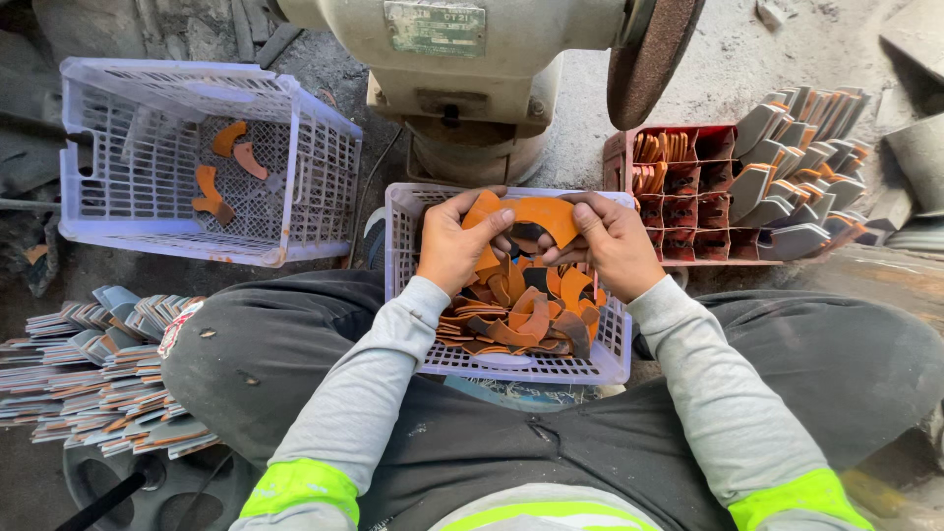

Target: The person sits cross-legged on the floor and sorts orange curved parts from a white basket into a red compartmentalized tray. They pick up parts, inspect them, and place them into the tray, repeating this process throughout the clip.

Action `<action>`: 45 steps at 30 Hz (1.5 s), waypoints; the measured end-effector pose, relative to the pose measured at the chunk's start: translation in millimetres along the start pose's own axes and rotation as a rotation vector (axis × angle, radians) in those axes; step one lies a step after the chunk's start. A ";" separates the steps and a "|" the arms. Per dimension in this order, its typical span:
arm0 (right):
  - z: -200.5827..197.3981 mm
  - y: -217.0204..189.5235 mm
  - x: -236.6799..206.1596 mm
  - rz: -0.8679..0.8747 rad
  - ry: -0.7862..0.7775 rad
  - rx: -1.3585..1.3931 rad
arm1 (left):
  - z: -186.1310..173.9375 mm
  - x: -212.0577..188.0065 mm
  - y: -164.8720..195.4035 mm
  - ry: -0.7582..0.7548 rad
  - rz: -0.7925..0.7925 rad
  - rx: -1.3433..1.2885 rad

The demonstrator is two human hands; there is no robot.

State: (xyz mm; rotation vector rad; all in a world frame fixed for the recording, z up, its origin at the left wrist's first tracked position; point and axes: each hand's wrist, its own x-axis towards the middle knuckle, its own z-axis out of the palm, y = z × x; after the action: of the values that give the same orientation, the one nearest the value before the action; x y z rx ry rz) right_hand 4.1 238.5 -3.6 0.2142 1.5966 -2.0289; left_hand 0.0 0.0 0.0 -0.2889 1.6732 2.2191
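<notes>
Both hands hold a curved orange piece (536, 211) above a white plastic basket (511, 366) between my knees. My left hand (454, 244) grips its left end with the fingers closed over the edge. My right hand (612, 244) pinches its right end. The basket is filled with several orange and brown curved pieces (516, 317), piled loosely under my hands.
A bench grinder (462, 69) with a dark wheel (649, 54) stands straight ahead. A larger white basket (118, 167) at the left holds a few orange pieces. A red divided tray (683, 211) and grey curved plates (801, 167) are at right. Stacked flat pieces (98, 374) lie at left.
</notes>
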 end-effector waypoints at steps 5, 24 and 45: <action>12.4 -13.3 -2.7 -0.059 0.042 -0.361 | -4.9 3.0 -2.1 -0.057 0.043 0.022; 21.2 -10.0 -7.9 0.005 -0.099 -0.257 | 8.9 -6.7 2.4 -0.121 -0.009 0.095; 9.5 -15.0 -10.6 0.197 -0.226 -0.024 | -0.7 -6.6 9.4 -0.251 -0.076 -0.052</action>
State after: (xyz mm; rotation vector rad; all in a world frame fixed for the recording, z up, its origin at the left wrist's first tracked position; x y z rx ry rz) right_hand 7.3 235.2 16.5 0.1226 1.4016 -1.8130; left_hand 2.4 -4.0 10.5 -0.0807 1.4505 2.1452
